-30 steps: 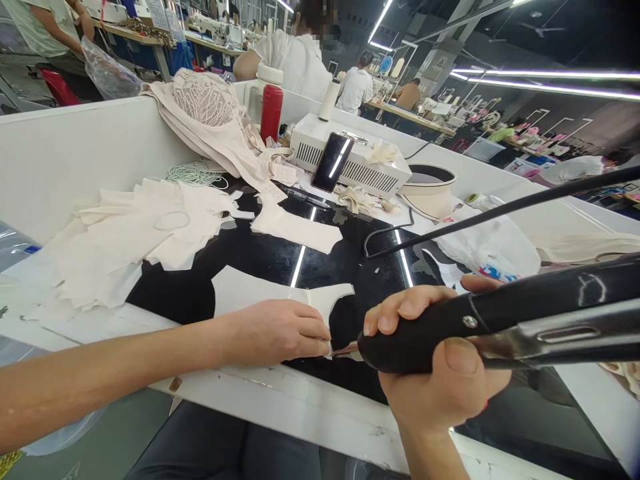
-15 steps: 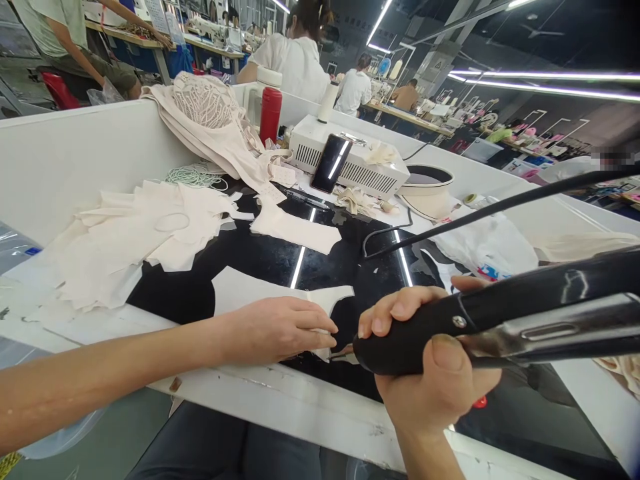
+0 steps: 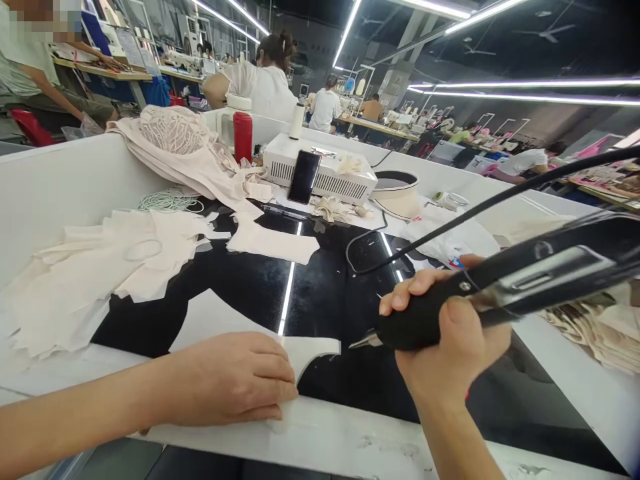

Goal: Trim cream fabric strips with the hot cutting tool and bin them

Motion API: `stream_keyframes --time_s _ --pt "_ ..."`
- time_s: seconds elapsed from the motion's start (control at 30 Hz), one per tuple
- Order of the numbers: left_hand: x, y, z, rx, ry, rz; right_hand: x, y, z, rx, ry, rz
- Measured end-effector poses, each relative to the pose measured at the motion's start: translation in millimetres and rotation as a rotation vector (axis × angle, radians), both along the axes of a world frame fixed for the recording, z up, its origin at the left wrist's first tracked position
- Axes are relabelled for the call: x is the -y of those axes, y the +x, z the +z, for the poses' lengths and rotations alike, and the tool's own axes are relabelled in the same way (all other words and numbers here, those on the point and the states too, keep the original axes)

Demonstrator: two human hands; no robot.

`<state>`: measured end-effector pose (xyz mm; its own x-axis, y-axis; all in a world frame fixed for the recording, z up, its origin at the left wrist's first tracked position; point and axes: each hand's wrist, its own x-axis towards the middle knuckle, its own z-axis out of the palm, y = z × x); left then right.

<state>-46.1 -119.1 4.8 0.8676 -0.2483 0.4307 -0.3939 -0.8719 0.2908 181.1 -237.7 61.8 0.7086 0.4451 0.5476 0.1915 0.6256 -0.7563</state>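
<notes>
My left hand (image 3: pixel 230 380) lies palm down near the table's front edge, fingers stretched forward and pressing on a white cut piece (image 3: pixel 210 321). The piece has curved edges and a narrow arm reaching right; part of it is hidden under the hand. To the right, my right hand (image 3: pixel 450 353) is wrapped around a black corded handheld tool (image 3: pixel 415 320) with a metal lever along its side. Its pointed metal tip (image 3: pixel 366 341) faces left, just beyond the end of the narrow arm and apart from it. The black glossy work surface (image 3: pixel 240 283) lies below.
At left is a pile of cream fabric pieces (image 3: pixel 95 260); another cream piece (image 3: pixel 273 241) lies farther back. Behind stand a phone (image 3: pixel 304 177), a vented white box (image 3: pixel 345 187), a red bottle (image 3: pixel 243 137) and a cream visor (image 3: pixel 397 200). A black cord (image 3: pixel 450 223) crosses at right. Other people sit beyond.
The camera view has shifted. My left hand stays on the white piece. The tool in my right hand has moved right relative to the left hand, and its tip now shows plainly.
</notes>
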Motion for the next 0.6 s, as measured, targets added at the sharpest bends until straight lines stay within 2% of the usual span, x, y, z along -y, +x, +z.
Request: stream_keyframes --time_s 0.17,0.4,0.5,0.6 --pt "0 24 4.9 0.079 0.140 0.081 -6 6 -10.5 0.047 0.041 0.007" --pt "-2 63 -5.6 0.091 0.280 0.141 -10 1 -16.3 0.030 0.045 0.061" --pt "-6 60 -10.2 0.087 0.331 0.141 -15 -4 -17.1 0.012 0.051 0.045" --pt "-16 48 -22.4 0.185 0.245 0.147 -22 -12 -18.6 0.132 -0.019 0.011"
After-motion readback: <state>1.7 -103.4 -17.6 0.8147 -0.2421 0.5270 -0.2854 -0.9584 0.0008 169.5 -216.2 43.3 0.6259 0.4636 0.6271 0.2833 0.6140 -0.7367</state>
